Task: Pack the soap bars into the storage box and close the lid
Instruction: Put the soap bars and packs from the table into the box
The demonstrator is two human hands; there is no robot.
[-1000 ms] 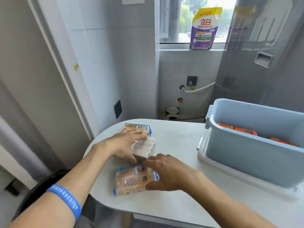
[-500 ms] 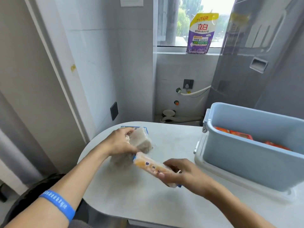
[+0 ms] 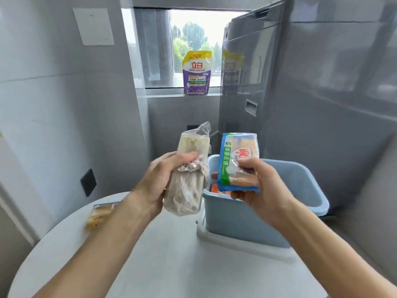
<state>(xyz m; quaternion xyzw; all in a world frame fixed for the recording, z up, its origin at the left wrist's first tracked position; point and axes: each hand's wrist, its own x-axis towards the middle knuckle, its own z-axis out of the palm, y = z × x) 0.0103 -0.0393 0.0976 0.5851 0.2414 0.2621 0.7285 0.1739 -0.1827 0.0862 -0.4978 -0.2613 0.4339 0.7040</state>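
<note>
My left hand (image 3: 158, 183) grips a pale soap pack in clear wrap (image 3: 189, 168), held upright above the table, just left of the box. In my right hand (image 3: 264, 188) is a blue and green wrapped soap pack (image 3: 237, 160), raised over the near left corner of the open light-blue storage box (image 3: 238, 216). Orange soap packs (image 3: 217, 188) show inside the box. Another wrapped soap pack (image 3: 100, 214) lies blurred on the white table (image 3: 171, 265) at the left. The white lid (image 3: 240, 244) lies under the box.
A purple and yellow detergent pouch (image 3: 197, 74) stands on the window sill. A grey refrigerator (image 3: 322, 104) rises right behind the box. The tiled wall (image 3: 53, 104) with a dark switch plate (image 3: 88, 182) is close on the left.
Both hands have lifted their soap packs off the table and carried them up and right toward the box. The view has tilted up.
</note>
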